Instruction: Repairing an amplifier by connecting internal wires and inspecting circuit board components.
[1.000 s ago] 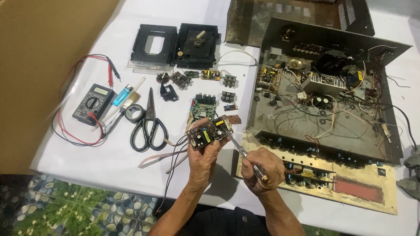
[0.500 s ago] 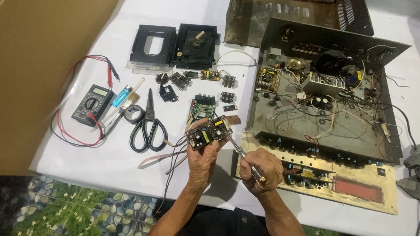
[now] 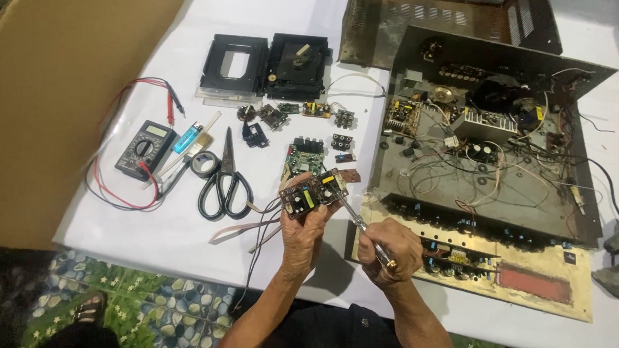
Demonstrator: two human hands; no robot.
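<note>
My left hand (image 3: 306,226) grips a small board (image 3: 313,193); my right hand (image 3: 392,251) is closed on a screwdriver (image 3: 359,225), tip touching the board's right edge. Next I need steady pressure there.

screwdriver (image 3: 363,228) handle hidden in fist, board (image 3: 313,194) parts too small

Bare tablecloth (image 3: 181,238) lies left of the hands; scissors (image 3: 225,184) and chassis (image 3: 491,154) crowd beyond.
</note>
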